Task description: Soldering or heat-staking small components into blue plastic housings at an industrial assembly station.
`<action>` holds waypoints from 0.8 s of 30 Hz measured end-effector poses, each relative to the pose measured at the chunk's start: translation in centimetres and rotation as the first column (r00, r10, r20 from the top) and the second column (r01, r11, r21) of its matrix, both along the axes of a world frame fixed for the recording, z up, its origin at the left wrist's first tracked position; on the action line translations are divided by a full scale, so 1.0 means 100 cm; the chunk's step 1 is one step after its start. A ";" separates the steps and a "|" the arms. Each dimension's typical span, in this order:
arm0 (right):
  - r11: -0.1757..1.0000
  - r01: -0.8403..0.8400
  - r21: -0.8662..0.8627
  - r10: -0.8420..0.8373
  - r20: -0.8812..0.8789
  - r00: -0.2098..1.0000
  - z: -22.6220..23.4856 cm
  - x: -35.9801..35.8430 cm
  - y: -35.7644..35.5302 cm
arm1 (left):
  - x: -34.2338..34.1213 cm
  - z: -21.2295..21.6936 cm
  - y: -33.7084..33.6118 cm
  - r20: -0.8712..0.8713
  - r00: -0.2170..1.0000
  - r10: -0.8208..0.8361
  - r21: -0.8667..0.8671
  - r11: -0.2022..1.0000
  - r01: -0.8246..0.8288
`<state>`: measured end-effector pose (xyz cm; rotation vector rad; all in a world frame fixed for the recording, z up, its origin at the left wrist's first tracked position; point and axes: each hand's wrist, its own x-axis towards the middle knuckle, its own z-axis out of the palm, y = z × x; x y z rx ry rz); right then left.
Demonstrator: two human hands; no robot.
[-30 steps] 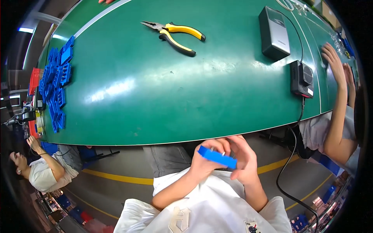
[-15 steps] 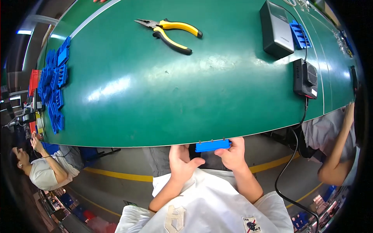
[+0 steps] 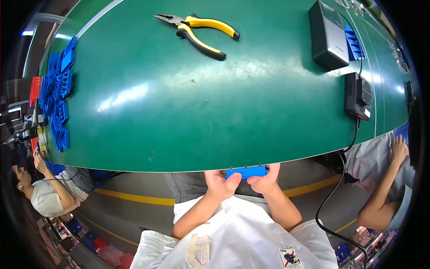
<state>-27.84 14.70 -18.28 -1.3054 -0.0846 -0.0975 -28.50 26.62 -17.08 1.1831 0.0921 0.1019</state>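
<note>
Both the left hand (image 3: 220, 184) and right hand (image 3: 265, 180) clamp a flat blue bar (image 3: 246, 172).

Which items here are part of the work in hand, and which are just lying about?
In hand:
- left hand
- right hand
- blue plastic part, held between both

Lying about:
- pliers
- pile of blue parts
- grey box
- black box
- green table

We see a smooth green table mat (image 3: 188, 112) with a soft sheen and pale glare. The pliers (image 3: 197, 28) pair dull grey metal jaws with glossy yellow-and-black grips. The small blue part (image 3: 246, 171) looks like matt moulded plastic, as do the stacked blue parts (image 3: 58, 94). The two black boxes (image 3: 329, 33) seem matt plastic. Our shirt (image 3: 233, 237) is white cloth.
</note>
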 end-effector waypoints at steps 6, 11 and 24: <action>1.000 0.027 -0.006 -0.027 -0.010 1.000 0.003 -0.001 -0.001 | -0.001 0.002 -0.008 -0.089 0.991 0.102 0.008 0.995 -0.102; 0.990 -0.122 -0.075 0.123 0.001 0.992 0.016 -0.001 -0.014 | -0.007 0.008 0.010 -0.041 0.992 -0.122 0.167 0.978 0.127; 0.983 -0.164 0.078 0.178 -0.245 0.953 0.041 -0.008 -0.012 | -0.009 0.025 0.006 -0.190 0.957 -0.219 0.126 0.961 0.245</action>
